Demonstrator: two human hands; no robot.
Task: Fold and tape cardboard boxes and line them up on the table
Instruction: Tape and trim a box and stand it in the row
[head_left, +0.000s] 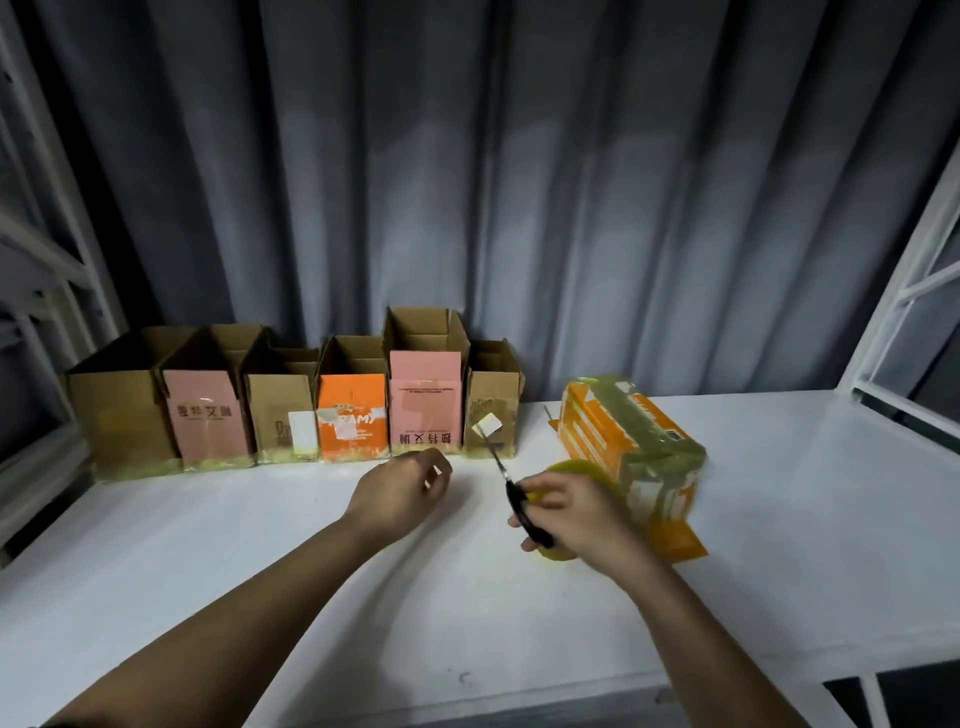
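Note:
Several open cardboard boxes stand in a row at the back of the white table (311, 571), from a plain brown box (122, 410) at the left to a small brown box (491, 410) at the right. An orange box (631, 441) wrapped in yellowish tape lies tilted on its side to the right. My right hand (571, 512) grips black scissors (522, 506) with the blades pointing up and away. A yellow tape roll (576, 467) shows behind and under that hand. My left hand (400, 486) hovers over the table with loosely curled fingers, holding nothing.
A grey curtain (467, 182) hangs behind the table. White metal frames stand at the left (47, 291) and right (904, 291). The table's front edge runs near the bottom of the view.

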